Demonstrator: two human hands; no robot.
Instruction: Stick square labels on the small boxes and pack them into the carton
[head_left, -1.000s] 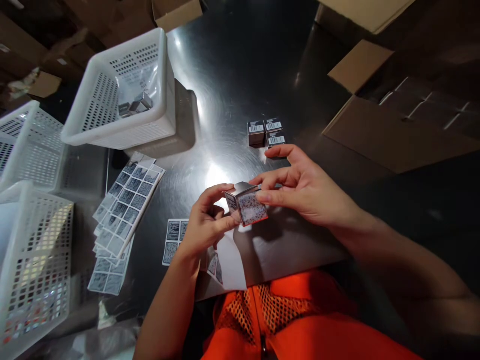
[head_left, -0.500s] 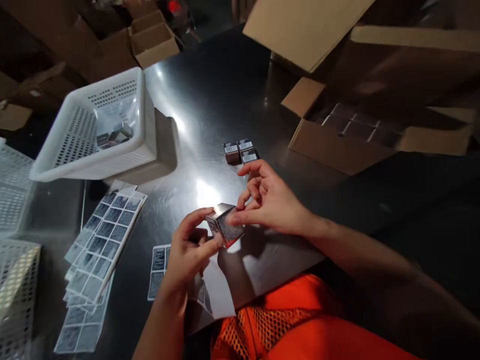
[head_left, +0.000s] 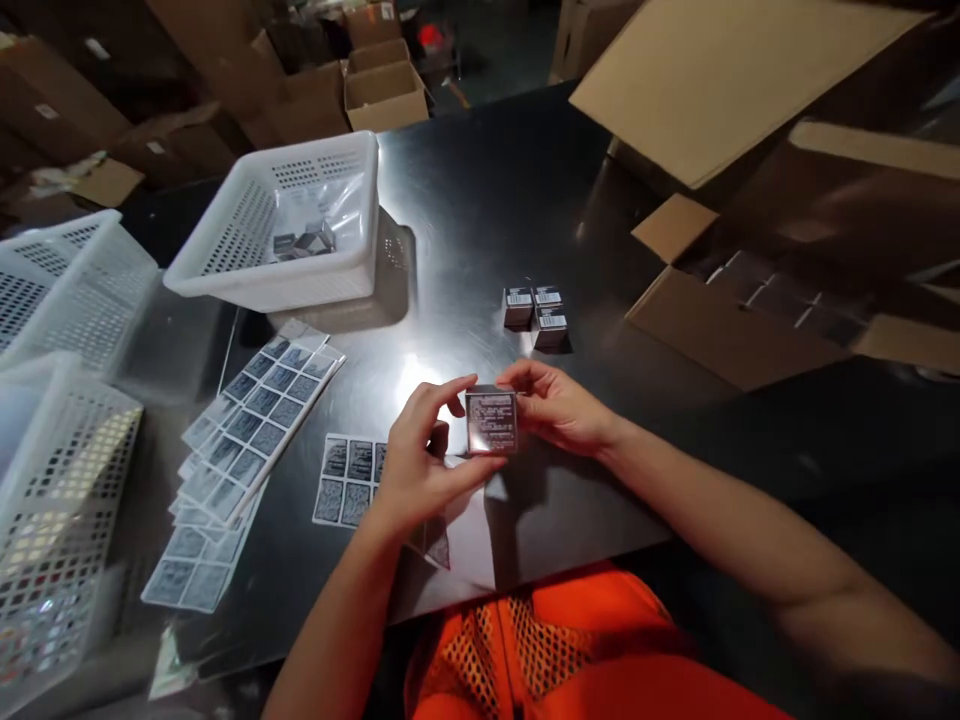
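A small box [head_left: 492,422] was gripped between the left hand [head_left: 420,465] and the right hand [head_left: 559,408]. It was held above the table [head_left: 480,200], near a label sheet [head_left: 349,480].

Small shiny silver carton [head_left: 491,422] with dense black print, bench centre. White perforated plastic basket [head_left: 300,280], 10 o'clock. Grey-black patterned label sheets [head_left: 255,420], 9 o'clock. Dark glossy bench [head_left: 480,200]. Brown cardboard box [head_left: 720,330], 2 o'clock. Orange mesh vest [head_left: 540,640], 6 o'clock.

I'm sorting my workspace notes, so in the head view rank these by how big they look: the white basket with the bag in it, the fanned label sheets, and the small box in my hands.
1. white basket
2. fanned label sheets, close behind it
3. small box, held in both hands though nearest the camera
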